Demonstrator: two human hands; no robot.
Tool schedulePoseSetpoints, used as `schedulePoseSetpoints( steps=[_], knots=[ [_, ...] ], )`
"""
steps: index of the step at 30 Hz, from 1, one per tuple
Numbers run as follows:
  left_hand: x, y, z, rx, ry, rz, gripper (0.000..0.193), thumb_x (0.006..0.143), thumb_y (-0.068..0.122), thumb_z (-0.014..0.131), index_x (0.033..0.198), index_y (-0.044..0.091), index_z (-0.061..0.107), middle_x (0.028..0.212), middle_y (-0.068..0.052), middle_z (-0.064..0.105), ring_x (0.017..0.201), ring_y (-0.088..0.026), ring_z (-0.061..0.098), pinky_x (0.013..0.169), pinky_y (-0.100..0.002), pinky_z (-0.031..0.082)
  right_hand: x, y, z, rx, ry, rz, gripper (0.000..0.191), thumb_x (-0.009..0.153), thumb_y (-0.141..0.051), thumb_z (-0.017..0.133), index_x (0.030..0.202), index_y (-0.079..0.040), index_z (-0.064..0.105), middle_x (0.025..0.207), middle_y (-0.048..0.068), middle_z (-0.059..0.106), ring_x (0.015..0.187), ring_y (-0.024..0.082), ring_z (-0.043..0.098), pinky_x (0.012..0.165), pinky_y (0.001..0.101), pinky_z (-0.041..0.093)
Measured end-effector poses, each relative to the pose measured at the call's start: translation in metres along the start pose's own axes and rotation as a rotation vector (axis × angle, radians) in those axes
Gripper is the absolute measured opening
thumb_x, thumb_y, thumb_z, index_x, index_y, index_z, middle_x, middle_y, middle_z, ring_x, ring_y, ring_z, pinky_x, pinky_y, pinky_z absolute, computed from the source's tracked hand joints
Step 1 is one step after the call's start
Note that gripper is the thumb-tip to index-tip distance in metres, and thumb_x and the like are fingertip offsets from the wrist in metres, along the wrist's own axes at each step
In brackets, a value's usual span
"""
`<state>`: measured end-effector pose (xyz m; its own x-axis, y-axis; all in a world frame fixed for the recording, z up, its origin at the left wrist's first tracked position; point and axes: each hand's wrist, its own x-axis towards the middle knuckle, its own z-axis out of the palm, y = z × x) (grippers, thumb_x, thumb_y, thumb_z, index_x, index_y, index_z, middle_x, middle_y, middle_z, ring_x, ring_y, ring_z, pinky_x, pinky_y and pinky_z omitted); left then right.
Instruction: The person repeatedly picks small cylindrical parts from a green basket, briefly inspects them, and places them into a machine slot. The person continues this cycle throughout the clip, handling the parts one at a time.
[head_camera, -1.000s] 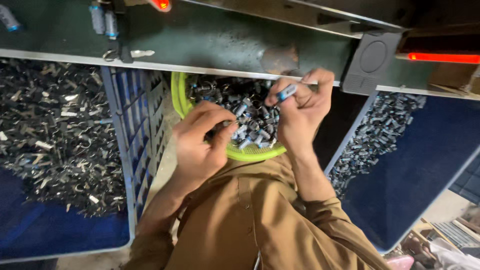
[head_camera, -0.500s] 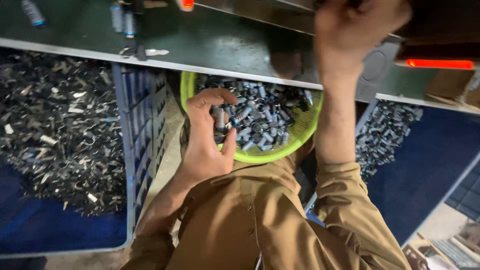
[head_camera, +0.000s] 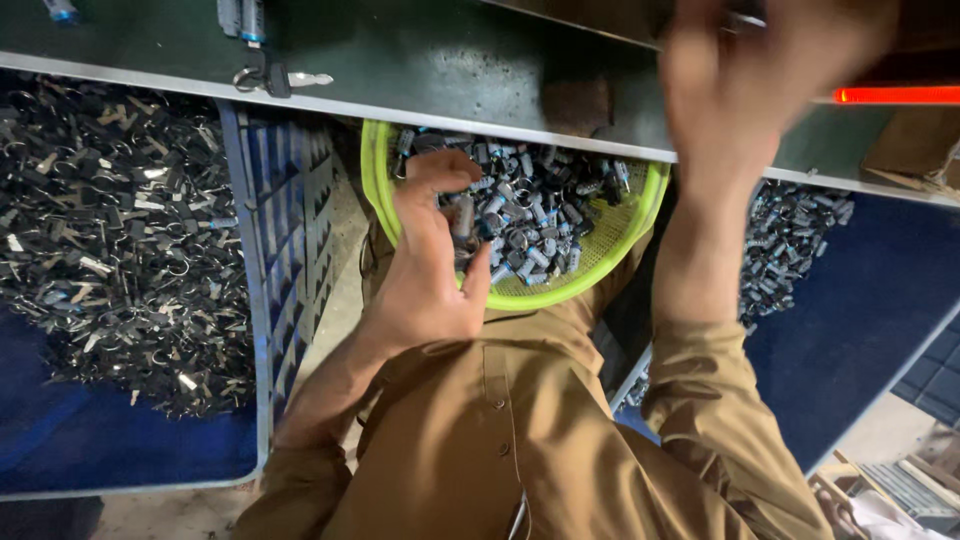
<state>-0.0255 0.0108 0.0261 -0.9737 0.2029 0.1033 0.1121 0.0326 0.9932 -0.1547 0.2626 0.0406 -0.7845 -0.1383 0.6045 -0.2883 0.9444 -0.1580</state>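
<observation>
The left hand (head_camera: 425, 265) lay in the lime-green basket (head_camera: 640, 215) that rested on the person's lap, just under the edge of the green bench (head_camera: 450, 70). Its fingers (head_camera: 440, 170) were curled together over a few small metal cylinders (head_camera: 530, 215), and one cylinder seemed pinched between thumb and fingers, though the exact hold was partly hidden. The right hand (head_camera: 745, 90) was raised above the bench and blurred, so I cannot tell if its fingers were closed or held anything. It looked like the picking step: one piece was being chosen out of the heap. A good grip here would ask for care, because the cylinders were smooth, round and shiny, with dark bands, and piled loosely on each other. The basket was thin plastic mesh, light and a little flexible. At the left, a blue crate (head_camera: 270, 300) held a heap of dark, thin metal clips (head_camera: 110, 230), sharp-looking and tangled. At the right, a blue tray (head_camera: 870, 330) held more cylinders. A key (head_camera: 285, 78) lay on the bench.
</observation>
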Motion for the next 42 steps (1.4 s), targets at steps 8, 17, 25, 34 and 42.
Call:
schedulePoseSetpoints(
  steps=[8, 17, 25, 34, 42],
  knots=[
    [0.003, -0.007, -0.005, 0.220, -0.086, 0.079, 0.070, 0.080, -0.014, 0.065, 0.137, 0.000, 0.028, 0.136, -0.028, 0.039, 0.124, -0.043, 0.052, 0.101, -0.048, 0.050, -0.081, -0.104, -0.018, 1.017, -0.640, 0.369, 0.059, 0.085, -0.011, 0.085, 0.135, 0.000, 0.057, 0.108, 0.008, 0.070, 0.079, 0.013, 0.061, 0.071, 0.0266, 0.051],
    [0.008, 0.000, -0.005, 0.282, -0.078, 0.028, 0.072, 0.080, -0.013, 0.069, 0.138, 0.002, 0.028, 0.138, -0.028, 0.037, 0.123, -0.045, 0.051, 0.099, -0.049, 0.051, -0.089, -0.098, -0.013, 1.080, -0.505, 0.391, 0.032, 0.086, 0.005, 0.080, 0.109, -0.003, 0.059, 0.116, 0.013, 0.072, 0.082, 0.016, 0.064, 0.076, 0.0261, 0.054],
    [0.006, 0.002, -0.006, 0.125, 0.064, -0.149, 0.064, 0.083, -0.009, 0.072, 0.135, 0.003, 0.038, 0.134, -0.020, 0.045, 0.101, -0.035, 0.062, 0.085, -0.040, 0.055, -0.110, -0.097, -0.002, 1.264, -0.372, 0.378, 0.029, 0.088, 0.004, 0.082, 0.104, -0.001, 0.058, 0.105, 0.013, 0.067, 0.089, 0.019, 0.067, 0.079, 0.0301, 0.057],
    [-0.002, -0.002, -0.002, 0.205, 0.205, 0.117, 0.026, 0.087, -0.002, 0.078, 0.108, 0.001, 0.063, 0.114, -0.016, 0.065, 0.102, -0.029, 0.067, 0.083, -0.033, 0.057, -0.131, -0.097, -0.001, 1.680, -0.268, 0.762, 0.043, 0.094, -0.009, 0.085, 0.118, -0.004, 0.049, 0.102, 0.012, 0.070, 0.097, 0.018, 0.068, 0.095, 0.0319, 0.058],
    [0.001, -0.013, 0.000, 0.513, 0.181, 0.459, 0.018, 0.090, -0.010, 0.074, 0.102, -0.001, 0.065, 0.113, -0.017, 0.067, 0.092, -0.031, 0.072, 0.077, -0.037, 0.061, -0.140, -0.094, -0.008, 1.698, -0.340, 0.890, 0.041, 0.093, -0.016, 0.084, 0.113, -0.005, 0.051, 0.109, 0.019, 0.073, 0.091, 0.016, 0.070, 0.081, 0.0279, 0.059]
  ],
)
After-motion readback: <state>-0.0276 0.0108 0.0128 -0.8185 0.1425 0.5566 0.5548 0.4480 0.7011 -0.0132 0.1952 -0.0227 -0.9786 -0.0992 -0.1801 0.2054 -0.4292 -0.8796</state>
